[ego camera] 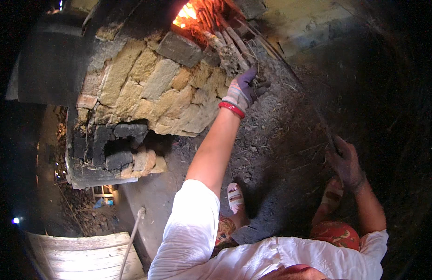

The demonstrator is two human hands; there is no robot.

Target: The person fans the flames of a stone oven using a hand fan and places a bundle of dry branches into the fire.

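My left hand (249, 87), in a purple-and-striped work glove with a red bangle at the wrist, is at the outer ends of the firewood sticks (235, 43). Its thumb and fingers are apart, with thin dry twigs between and beside them; whether it grips any is unclear. The sticks run into a burning fire (186, 15) in the mouth of a stone stove (156, 78). My right hand (345, 161), gloved too, is closed around the near end of a long thin dark rod (289, 70). The rod slants up towards the fire, alongside the sticks; its far end is hard to make out.
Ash and twig litter (268, 115) cover the ground beside the stove. Blackened stones (119, 157) form a low opening at its left end. My sandalled feet (235, 197) are on the floor below. A pale slatted wooden panel (86, 253) and a leaning pole (132, 238) stand lower left.
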